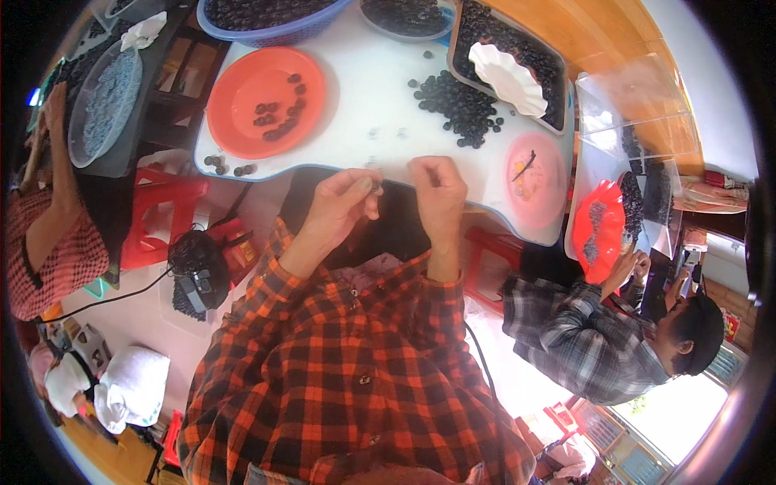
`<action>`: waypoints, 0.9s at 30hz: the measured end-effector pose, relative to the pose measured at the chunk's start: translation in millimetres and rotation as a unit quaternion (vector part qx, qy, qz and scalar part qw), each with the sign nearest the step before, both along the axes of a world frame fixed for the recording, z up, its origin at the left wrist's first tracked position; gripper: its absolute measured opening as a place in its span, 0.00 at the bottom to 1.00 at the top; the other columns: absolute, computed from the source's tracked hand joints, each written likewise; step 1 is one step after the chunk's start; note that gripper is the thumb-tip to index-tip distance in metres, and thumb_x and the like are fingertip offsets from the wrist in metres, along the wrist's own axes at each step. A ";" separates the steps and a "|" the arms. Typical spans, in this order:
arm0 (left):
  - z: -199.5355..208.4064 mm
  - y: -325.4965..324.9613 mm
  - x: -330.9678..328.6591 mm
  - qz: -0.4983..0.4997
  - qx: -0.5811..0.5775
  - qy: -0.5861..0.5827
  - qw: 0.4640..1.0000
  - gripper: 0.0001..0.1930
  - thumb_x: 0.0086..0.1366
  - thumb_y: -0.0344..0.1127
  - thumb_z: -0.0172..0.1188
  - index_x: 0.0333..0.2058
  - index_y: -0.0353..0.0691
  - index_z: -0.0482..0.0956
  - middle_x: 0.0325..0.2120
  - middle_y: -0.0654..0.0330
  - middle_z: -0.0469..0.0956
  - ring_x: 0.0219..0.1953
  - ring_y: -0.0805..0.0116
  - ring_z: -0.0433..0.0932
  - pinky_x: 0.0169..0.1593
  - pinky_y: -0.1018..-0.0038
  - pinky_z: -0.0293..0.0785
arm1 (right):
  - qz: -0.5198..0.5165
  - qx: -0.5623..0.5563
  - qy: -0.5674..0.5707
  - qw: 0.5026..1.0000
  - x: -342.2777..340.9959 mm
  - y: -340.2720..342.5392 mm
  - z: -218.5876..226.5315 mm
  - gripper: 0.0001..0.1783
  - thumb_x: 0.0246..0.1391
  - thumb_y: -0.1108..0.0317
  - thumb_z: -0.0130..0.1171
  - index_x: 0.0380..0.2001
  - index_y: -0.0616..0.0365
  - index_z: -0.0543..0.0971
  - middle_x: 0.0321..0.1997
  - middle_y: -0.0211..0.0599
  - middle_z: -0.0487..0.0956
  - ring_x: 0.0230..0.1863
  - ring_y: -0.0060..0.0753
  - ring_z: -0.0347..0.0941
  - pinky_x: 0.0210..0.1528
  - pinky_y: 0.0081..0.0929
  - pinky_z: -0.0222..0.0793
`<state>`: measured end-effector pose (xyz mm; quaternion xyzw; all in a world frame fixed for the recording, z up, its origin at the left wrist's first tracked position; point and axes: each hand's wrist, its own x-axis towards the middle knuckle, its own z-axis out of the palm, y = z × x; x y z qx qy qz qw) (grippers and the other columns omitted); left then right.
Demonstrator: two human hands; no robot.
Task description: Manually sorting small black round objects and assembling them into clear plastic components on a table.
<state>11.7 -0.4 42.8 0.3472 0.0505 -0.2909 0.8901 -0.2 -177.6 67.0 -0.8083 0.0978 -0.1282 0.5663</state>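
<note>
Just off the table's near edge, my left hand (343, 202) pinches a small black round piece (377, 187) between thumb and fingers. Beside it on the right, my right hand (440, 192) is closed with its fingers curled; what they hold, if anything, is too small to make out. An orange-red basin (230, 97) at the left of the white table (356, 105) has several small black round pieces (283, 129) in it. Several more lie by the basin's near side. A loose heap of such black pieces (462, 109) spreads on the table's right half.
Behind the heap stands a tray (559, 121) of black pieces with a white scalloped dish (508, 79) on it. A pink plate (537, 178) sits at the right corner. A blue basket (267, 36) stands at the back. Co-workers sit left and right (602, 339); a cable (113, 295) hangs at left.
</note>
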 end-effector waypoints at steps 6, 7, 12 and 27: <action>-7.9 -2.3 -1.3 -0.015 -0.001 0.002 1.000 0.12 0.72 0.33 0.54 0.47 0.32 0.78 0.33 0.59 0.79 0.27 0.76 0.76 0.33 0.78 0.77 | -0.136 -0.284 -0.042 0.948 8.5 -35.0 -19.3 0.07 0.56 0.75 0.59 0.38 0.62 0.79 0.37 0.45 0.76 0.35 0.45 0.75 0.37 0.36 0.72; -7.8 -2.3 -1.4 -0.014 -0.002 0.002 1.000 0.12 0.72 0.33 0.54 0.47 0.32 0.78 0.33 0.59 0.79 0.27 0.76 0.76 0.33 0.78 0.77 | -0.143 -0.294 -0.019 0.945 9.3 -37.3 -20.4 0.11 0.55 0.76 0.57 0.42 0.61 0.78 0.42 0.46 0.75 0.42 0.49 0.73 0.45 0.40 0.70; -11.1 -1.6 -3.1 -0.025 0.013 -0.002 1.000 0.12 0.72 0.33 0.54 0.47 0.32 0.78 0.33 0.60 0.79 0.27 0.77 0.77 0.33 0.79 0.78 | -0.155 -0.437 -0.036 0.886 23.8 -52.8 -33.3 0.20 0.49 0.81 0.55 0.47 0.59 0.79 0.47 0.44 0.73 0.50 0.49 0.68 0.51 0.42 0.65; -13.4 -5.7 -4.8 -0.022 0.034 0.014 0.999 0.12 0.73 0.34 0.53 0.47 0.32 0.78 0.30 0.62 0.78 0.27 0.77 0.76 0.33 0.78 0.78 | -0.134 -0.443 0.003 0.887 31.9 -49.7 -33.5 0.22 0.44 0.83 0.54 0.45 0.53 0.80 0.46 0.36 0.75 0.49 0.45 0.68 0.49 0.41 0.61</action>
